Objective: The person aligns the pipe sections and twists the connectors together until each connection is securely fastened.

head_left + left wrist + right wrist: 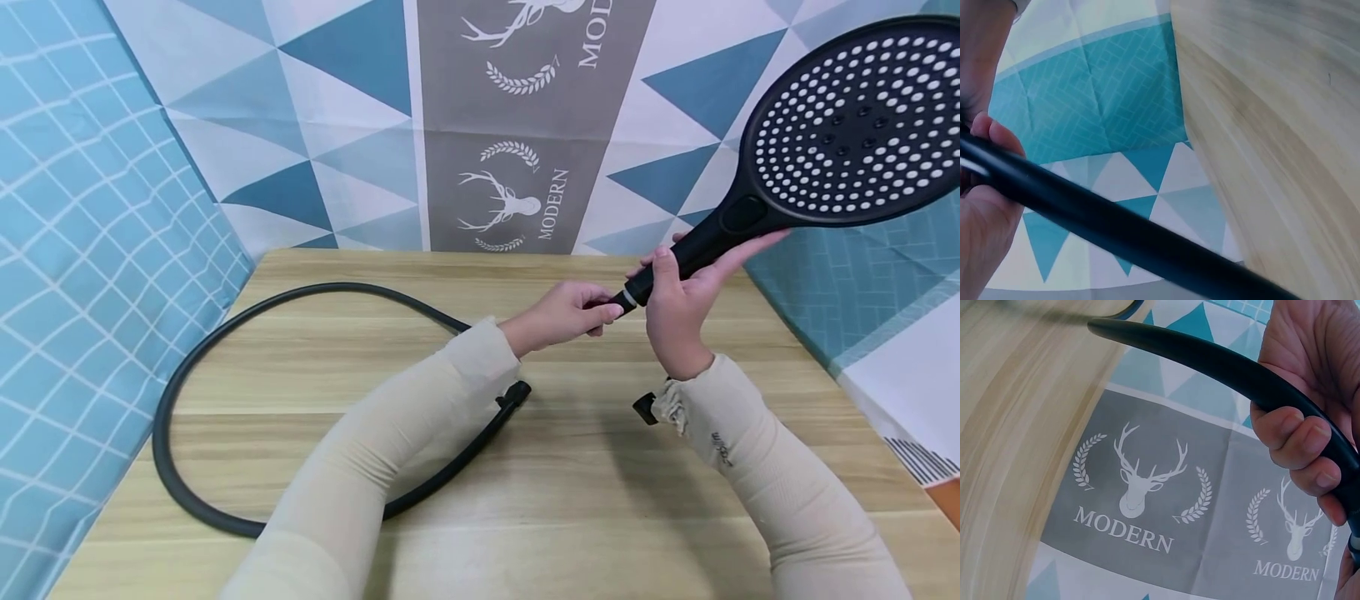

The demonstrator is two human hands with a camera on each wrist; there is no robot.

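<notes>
Up above the surface's (570, 533) right side, the shower head (855, 125) looks stiff and slick, I'd say best taken by its handle (708, 246), where the right hand (678, 312) wraps its grip, while the left hand (561, 315) pinches the bendy hose (162, 437) near one end.

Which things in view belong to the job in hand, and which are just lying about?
In the job:
- black shower head, its handle gripped by the right hand
- black hose, one end pinched by the left hand

Just surroundings:
- wooden table, under the hose
- patterned wall covering
</notes>
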